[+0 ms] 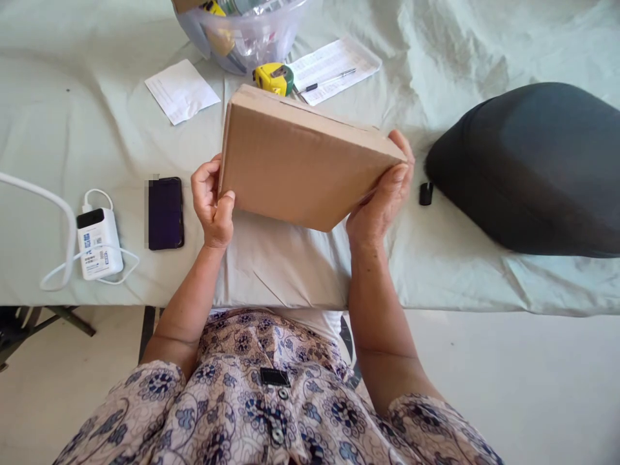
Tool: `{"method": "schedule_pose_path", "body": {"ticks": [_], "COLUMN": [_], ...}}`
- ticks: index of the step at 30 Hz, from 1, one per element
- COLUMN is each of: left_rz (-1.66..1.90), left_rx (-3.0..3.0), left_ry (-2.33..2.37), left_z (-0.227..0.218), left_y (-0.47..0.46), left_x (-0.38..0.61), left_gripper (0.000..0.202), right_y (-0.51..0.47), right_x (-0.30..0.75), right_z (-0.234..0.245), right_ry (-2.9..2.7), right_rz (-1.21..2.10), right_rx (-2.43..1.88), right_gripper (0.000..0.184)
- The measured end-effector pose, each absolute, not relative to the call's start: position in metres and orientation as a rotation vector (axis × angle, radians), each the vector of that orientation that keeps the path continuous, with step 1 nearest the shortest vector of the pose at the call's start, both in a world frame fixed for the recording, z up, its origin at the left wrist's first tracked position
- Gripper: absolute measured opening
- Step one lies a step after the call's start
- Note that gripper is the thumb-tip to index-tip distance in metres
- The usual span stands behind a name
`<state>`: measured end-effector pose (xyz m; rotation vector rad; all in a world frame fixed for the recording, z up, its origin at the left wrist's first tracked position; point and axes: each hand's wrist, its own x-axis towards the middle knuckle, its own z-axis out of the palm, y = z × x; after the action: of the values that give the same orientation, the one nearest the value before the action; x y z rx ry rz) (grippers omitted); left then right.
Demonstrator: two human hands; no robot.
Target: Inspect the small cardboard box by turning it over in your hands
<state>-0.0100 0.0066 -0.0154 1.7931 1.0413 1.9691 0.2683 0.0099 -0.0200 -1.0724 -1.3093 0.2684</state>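
Note:
A flat brown cardboard box (305, 168) is held up between both hands over the cloth-covered table, tilted down toward its right end. My left hand (213, 203) grips its left edge, thumb on the near face and fingers behind. At the right end, my right hand (382, 190) is closed round the corner, with the thumb along the edge and fingertips behind it. The box looks closed; its far side and underside are hidden. Just beyond its top edge lies a yellow and green tape measure (274, 79).
Behind are a clear plastic tub (247, 39) of tools, a white paper (183, 92), and a printed sheet (363, 58) with a pen (332, 79). At left lie a phone (165, 213) and a white power bank (100, 244) with cable. A large dark rounded object (533, 168) and a small black cap (425, 194) are right.

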Motion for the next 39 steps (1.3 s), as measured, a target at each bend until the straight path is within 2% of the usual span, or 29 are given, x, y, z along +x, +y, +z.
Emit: {"method": "schedule_pose_path", "body": {"ticks": [7, 18, 23, 28, 31, 36, 39], "left_rz": [1.914, 1.861, 1.861, 1.683, 1.722, 1.816, 1.817], "left_rx": [1.806, 1.604, 1.583, 1.645, 1.683, 1.652, 1.662], "left_ry": [1.096, 1.253, 1.328, 1.344, 1.287, 1.341, 1.401], "left_z": [-0.018, -0.022, -0.019, -0.013, -0.015, -0.018, -0.013], "left_y": [0.01, 0.013, 0.013, 0.009, 0.008, 0.004, -0.001], "left_x": [-0.014, -0.019, -0.023, -0.015, -0.011, -0.005, 0.0], "left_gripper": [0.064, 0.059, 0.07, 0.082, 0.082, 0.071, 0.082], "right_y": [0.006, 0.002, 0.003, 0.0, -0.002, -0.005, -0.007], "right_x": [0.26, 0.253, 0.251, 0.251, 0.25, 0.242, 0.238], "right_z": [-0.013, -0.013, -0.017, -0.008, -0.007, -0.018, -0.022], "right_ry": [-1.252, -1.335, -1.36, -1.323, -1.327, -1.306, -1.304], "right_rz": [0.364, 0.503, 0.474, 0.377, 0.336, 0.308, 0.274], "right_rx": [-1.103, -1.141, -1.105, -1.117, -1.138, -1.086, -1.12], "right_gripper": [0.075, 0.057, 0.06, 0.069, 0.064, 0.059, 0.067]}}
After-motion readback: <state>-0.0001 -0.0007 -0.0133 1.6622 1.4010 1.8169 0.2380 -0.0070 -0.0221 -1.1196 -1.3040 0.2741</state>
